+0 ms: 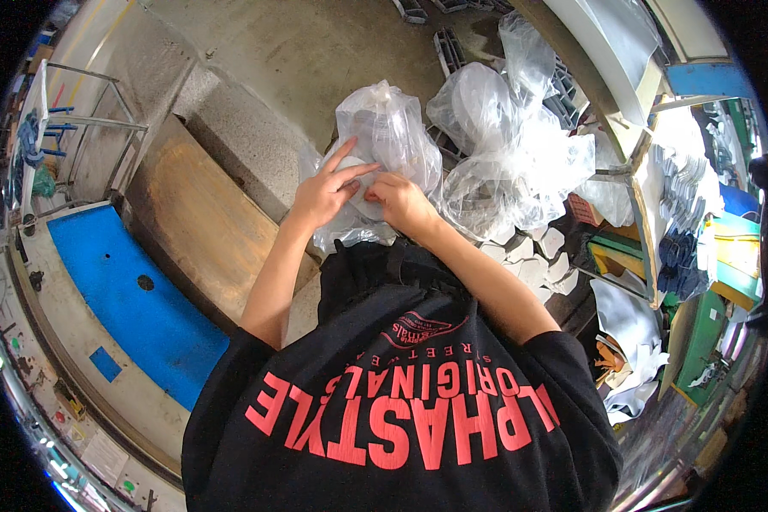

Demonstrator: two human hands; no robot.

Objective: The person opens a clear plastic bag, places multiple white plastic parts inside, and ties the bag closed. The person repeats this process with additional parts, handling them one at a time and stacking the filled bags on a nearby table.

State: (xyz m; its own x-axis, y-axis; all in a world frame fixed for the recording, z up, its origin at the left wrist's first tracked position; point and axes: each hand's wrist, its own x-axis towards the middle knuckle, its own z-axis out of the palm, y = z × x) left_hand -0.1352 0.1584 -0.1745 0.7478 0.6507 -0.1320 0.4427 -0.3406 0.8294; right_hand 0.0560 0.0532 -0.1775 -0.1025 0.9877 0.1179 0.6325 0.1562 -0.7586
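A clear plastic bag [410, 141] with pale contents lies in front of me, just beyond my lap. My left hand [320, 200] rests at its near left side with the fingers stretched and spread. Under those fingers is a white, flat-looking piece [350, 162]; I cannot tell whether it is inside the bag. My right hand [401, 203] is closed beside the left, fingertips curled in against the near side of the bag. What the right fingers pinch is hidden. The two hands nearly touch.
More full plastic bags [520, 162] crowd the right, above a pile of white pieces [533, 260]. Dark metal frames [448, 51] lie on the floor beyond. On my left are a worn wooden board [196, 213] and a blue-topped table [136, 290]. A loaded shelf [644, 188] stands at right.
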